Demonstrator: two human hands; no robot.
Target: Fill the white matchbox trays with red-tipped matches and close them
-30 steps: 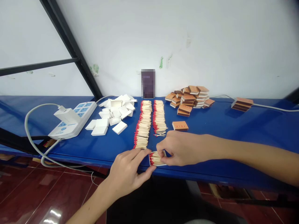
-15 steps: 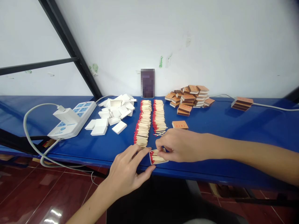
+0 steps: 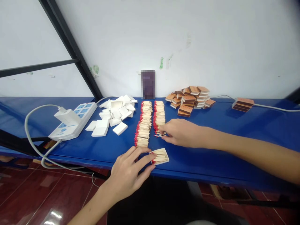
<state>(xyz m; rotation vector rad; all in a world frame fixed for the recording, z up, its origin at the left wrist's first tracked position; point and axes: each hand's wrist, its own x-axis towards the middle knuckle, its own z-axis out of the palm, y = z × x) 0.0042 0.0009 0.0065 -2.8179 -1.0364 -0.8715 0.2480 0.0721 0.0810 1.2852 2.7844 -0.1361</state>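
Near the table's front edge lies a small white matchbox tray (image 3: 168, 158) filled with red-tipped matches (image 3: 161, 155). My left hand (image 3: 128, 172) grips the tray's left end, thumb and fingers on opposite sides, one finger resting over the match heads. Beyond it, my right hand (image 3: 184, 132) pinches at the near end of the right-hand row of matches (image 3: 159, 114), where a few loose sticks lie crosswise. A second, longer row of matches (image 3: 144, 125) runs beside it on the left. How many sticks my right fingers hold is hidden.
White trays (image 3: 117, 109) lie heaped at left, beside a power strip (image 3: 77, 125) with a plugged-in charger (image 3: 67, 117). Orange matchbox sleeves (image 3: 188, 98) are piled at right; a small stack (image 3: 243, 104) stands farther right. A pixelated dark rectangle (image 3: 148, 84) leans against the wall.
My right hand has moved from the tray away to the near end of the right match row, covering the lone orange box. A left finger now reaches over the tray's match heads.
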